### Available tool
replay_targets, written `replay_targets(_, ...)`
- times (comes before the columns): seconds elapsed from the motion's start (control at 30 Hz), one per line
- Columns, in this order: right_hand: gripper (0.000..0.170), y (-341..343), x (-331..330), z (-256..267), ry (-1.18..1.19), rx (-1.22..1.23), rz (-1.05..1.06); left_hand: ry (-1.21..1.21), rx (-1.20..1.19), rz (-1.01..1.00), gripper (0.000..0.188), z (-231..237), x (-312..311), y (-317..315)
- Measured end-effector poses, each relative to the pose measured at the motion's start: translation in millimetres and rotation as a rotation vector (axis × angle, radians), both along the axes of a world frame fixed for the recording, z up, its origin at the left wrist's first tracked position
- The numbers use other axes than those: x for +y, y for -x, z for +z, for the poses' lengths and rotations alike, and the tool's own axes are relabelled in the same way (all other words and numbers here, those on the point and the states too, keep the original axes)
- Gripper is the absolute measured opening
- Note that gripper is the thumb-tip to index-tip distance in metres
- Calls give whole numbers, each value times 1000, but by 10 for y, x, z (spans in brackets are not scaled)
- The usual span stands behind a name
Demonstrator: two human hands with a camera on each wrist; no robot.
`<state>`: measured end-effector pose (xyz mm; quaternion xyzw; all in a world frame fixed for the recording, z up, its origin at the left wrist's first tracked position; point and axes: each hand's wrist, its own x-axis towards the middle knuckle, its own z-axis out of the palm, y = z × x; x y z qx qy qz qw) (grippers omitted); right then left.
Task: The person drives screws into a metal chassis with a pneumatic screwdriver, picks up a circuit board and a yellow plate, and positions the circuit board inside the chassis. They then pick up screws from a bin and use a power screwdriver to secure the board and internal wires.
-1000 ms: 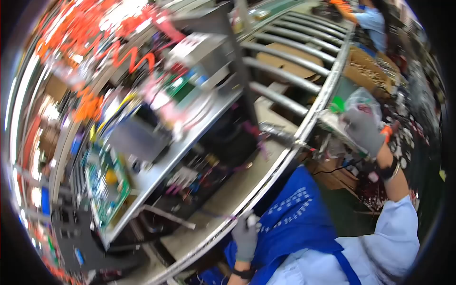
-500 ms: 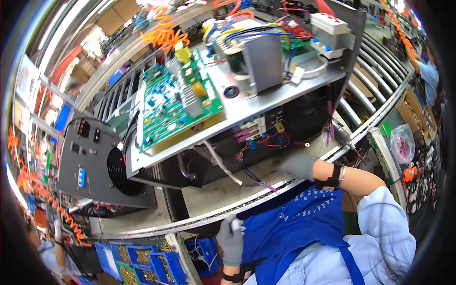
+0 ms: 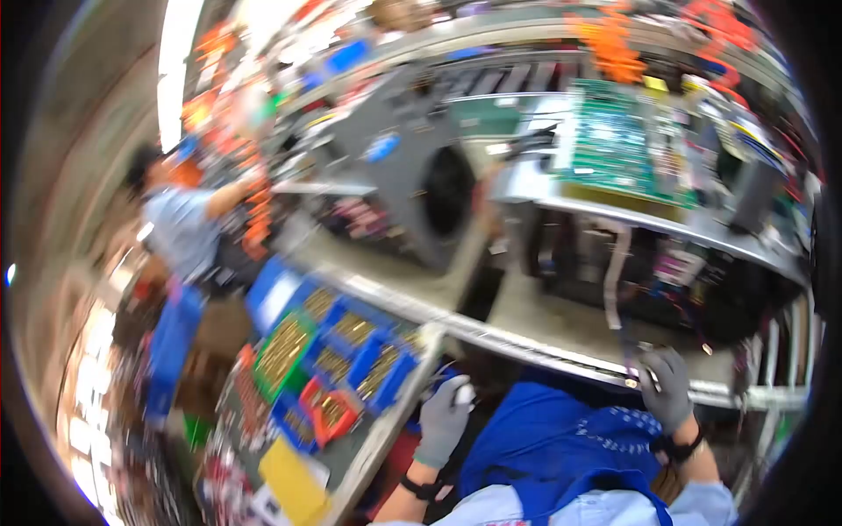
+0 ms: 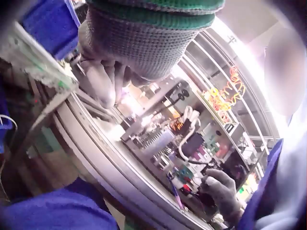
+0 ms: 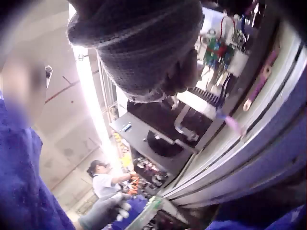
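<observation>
My left hand (image 3: 443, 422), in a grey knit glove with pale fingertips, hovers at the front rail of the line, fingers loosely bent. In the right wrist view the same left hand (image 5: 108, 210) shows nothing between its fingers. My right hand (image 3: 668, 387), gloved too, is at the rail before an electrical chassis, fingers loosely curled; the left wrist view shows this right hand (image 4: 223, 194) close to the chassis wiring. On the chassis top lies a green circuit board (image 3: 614, 145). A pale cable (image 3: 614, 280) hangs from its front, left of the right hand.
A grey panel with a round black opening (image 3: 377, 153) stands left of the chassis. Blue bins (image 3: 381, 377) of small brass-coloured parts, a green bin (image 3: 282, 355) and a red bin (image 3: 329, 416) sit on a side bench. Another person (image 3: 184, 223) works farther left.
The head view has swung left, bringing the parts bins and the other person in. My right hand has come from the right-side bench to the chassis front; my left hand stays by the apron.
</observation>
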<state>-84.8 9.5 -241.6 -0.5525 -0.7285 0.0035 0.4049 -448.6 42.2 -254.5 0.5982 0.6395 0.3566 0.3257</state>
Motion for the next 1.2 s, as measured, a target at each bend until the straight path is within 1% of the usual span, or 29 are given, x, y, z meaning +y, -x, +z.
replay_targets(0.03,22,119,-23,-13,-9,11,37,-86,153,47,23,-47,-60,163)
replay_targets(0.1,20,354,-31,60,0,37,123,-148,226,135,26,244,-150,327)
replay_targets(0.17,19,471,-60,63,117,176,196,-200,256,250,29,247,-186,609)
replay_targets(0.2,18,546,-34,32,82,245,220,-147,363,296,32,352,-208,684)
replay_targets(0.23,18,569,-34,15,87,246,237,-188,331,315,33,316,-187,872)
replay_targets(0.27,18,598,-36,-9,114,264,256,-217,363,334,34,328,-169,1040)
replay_targets(0.37,17,645,-44,-22,156,270,278,-245,479,335,35,397,-23,1509)
replay_targets(0.4,16,636,-57,-44,172,243,264,-241,595,319,36,391,56,1672)
replay_targets(0.43,15,630,-65,-63,187,216,247,-235,595,314,36,376,161,1842)
replay_targets(0.5,13,621,-86,-110,150,254,218,-110,1012,188,38,367,470,2143)
replay_targets(0.53,13,587,-95,-150,163,237,181,-121,1010,175,38,374,655,2232)
replay_targets(0.6,11,571,-101,-123,177,215,126,235,1148,126,43,388,974,2317)
replay_targets(0.63,11,582,-94,-138,177,209,120,233,1142,121,43,375,1089,2309)
replay_targets(0.7,11,592,-95,-193,202,240,59,449,1343,69,49,320,1263,2271)
replay_targets(0.73,10,615,-88,-199,192,204,36,549,1335,19,53,347,1359,2291)
replay_targets(0.77,10,653,-83,-169,210,193,46,609,1291,8,46,365,1388,2300)
replay_targets(0.83,9,762,-39,-85,229,184,19,594,1025,-8,37,314,1376,2570)
replay_targets(0.87,8,797,-4,-83,272,229,53,357,1037,14,30,286,1244,2672)
replay_targets(0.9,8,830,33,-75,278,225,71,127,945,29,29,308,1110,2754)
replay_targets(0.97,9,890,107,-60,309,214,115,45,646,207,28,371,865,2861)
replay_targets(1.0,9,911,149,-51,314,213,128,-13,514,258,28,383,710,2943)
replay_targets(1.03,9,930,199,-38,308,219,164,-8,515,271,28,451,562,2954)
replay_targets(1.1,10,974,293,-24,298,227,214,101,711,254,28,603,302,2943)
replay_targets(1.17,9,1013,375,-16,266,192,251,140,742,273,26,599,187,2918)
replay_targets(1.2,9,1039,405,23,260,190,260,280,890,303,32,608,172,2833)
